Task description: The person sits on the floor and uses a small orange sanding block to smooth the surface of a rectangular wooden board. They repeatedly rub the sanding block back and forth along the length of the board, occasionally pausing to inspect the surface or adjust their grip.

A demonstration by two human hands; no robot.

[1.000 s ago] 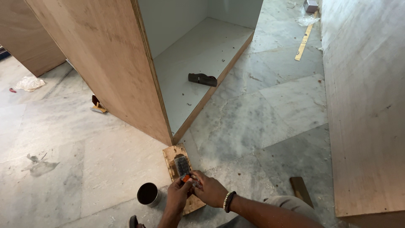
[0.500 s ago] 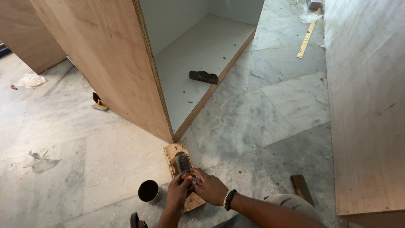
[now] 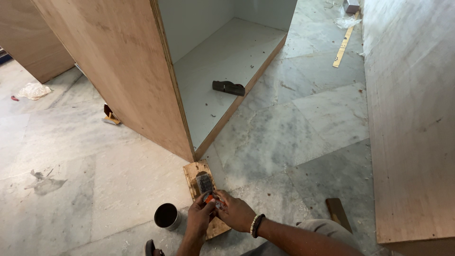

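Hands meet at the lower middle of the frame: left hand (image 3: pixel 198 219) and right hand (image 3: pixel 235 214) both close their grip on a small orange-handled tool (image 3: pixel 206 186), unmoved since before, over a wooden block (image 3: pixel 193 171).

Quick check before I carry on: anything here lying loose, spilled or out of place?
Loose items lie about: a hand plane sits inside the open cabinet, crumpled plastic lies on the marble floor at left, and a wood strip lies at the far end. Nothing looks spilled.

Rough wooden block (image 3: pixel 204 196) on smooth, matt marble floor (image 3: pixel 294 132).
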